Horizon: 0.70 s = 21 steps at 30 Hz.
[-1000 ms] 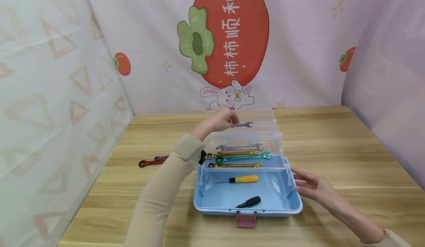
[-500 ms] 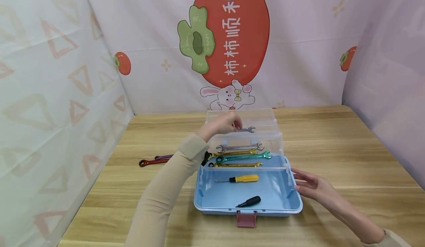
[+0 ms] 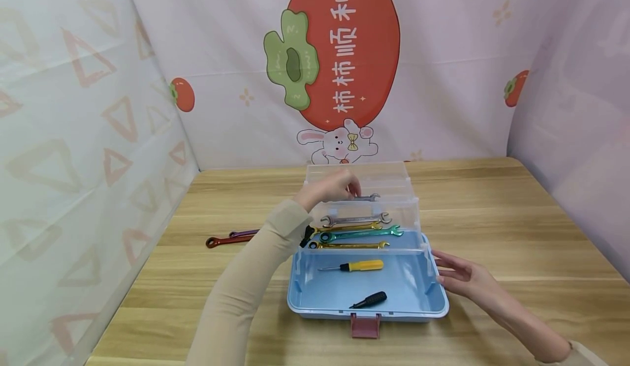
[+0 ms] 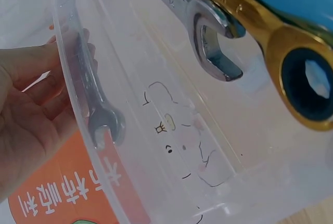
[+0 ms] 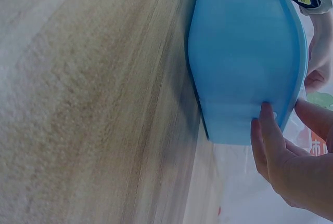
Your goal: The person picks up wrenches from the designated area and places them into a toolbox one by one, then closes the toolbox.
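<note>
A blue toolbox [image 3: 403,285] with stepped clear trays stands on the table. At the farther clear tray [image 3: 356,170], my left hand [image 3: 331,186] pinches a silver open-end wrench [image 3: 368,197]. The left wrist view shows this wrench [image 4: 94,86] through the clear wall, fingers behind its upper shank. In the nearer clear tray [image 3: 413,240] lie another silver wrench [image 3: 356,220], a green wrench [image 3: 361,234] and two gold ones. My right hand [image 3: 465,274] rests against the toolbox's right side; in the right wrist view, its fingers [image 5: 270,130] lie on the blue outer wall.
In the toolbox's base lie a yellow-handled screwdriver [image 3: 364,265] and a black-handled screwdriver [image 3: 371,299]. A red wrench [image 3: 228,240] and a purple wrench [image 3: 241,233] lie on the wooden table [image 3: 187,289] at left, partly behind my sleeve. A printed cloth [image 3: 443,81] hangs at the back.
My left hand has lowered the silver wrench and brought it slightly right, from above the farther tray down to it. The right hand stays at the toolbox's side.
</note>
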Each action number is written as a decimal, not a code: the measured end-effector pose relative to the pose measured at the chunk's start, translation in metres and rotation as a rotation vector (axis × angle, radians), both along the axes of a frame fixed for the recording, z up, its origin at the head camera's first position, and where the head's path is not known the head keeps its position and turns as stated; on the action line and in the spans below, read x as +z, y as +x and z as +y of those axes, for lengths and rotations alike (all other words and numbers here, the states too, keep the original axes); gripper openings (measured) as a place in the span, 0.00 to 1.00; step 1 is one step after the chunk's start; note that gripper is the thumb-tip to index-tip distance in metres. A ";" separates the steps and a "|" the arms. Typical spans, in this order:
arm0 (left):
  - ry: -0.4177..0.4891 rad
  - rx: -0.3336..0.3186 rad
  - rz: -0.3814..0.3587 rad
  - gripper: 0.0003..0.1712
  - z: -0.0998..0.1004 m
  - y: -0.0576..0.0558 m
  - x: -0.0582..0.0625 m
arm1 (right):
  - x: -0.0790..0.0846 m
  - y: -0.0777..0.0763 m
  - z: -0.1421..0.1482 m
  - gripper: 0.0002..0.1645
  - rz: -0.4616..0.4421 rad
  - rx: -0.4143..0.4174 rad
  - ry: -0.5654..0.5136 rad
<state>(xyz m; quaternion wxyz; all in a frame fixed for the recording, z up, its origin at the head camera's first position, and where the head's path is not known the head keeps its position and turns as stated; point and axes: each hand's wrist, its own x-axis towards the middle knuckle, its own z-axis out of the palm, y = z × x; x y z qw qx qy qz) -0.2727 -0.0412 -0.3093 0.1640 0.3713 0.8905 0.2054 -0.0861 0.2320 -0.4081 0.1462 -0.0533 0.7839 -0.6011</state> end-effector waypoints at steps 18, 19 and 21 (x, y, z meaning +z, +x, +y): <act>-0.032 -0.008 -0.022 0.09 0.001 -0.001 0.000 | 0.001 -0.002 -0.001 0.39 -0.021 -0.020 0.024; -0.036 -0.006 -0.021 0.09 0.002 -0.002 -0.001 | 0.001 -0.001 -0.001 0.39 -0.019 -0.019 0.022; -0.041 -0.003 -0.021 0.09 0.002 -0.002 -0.001 | 0.001 -0.001 -0.001 0.39 -0.014 -0.017 0.014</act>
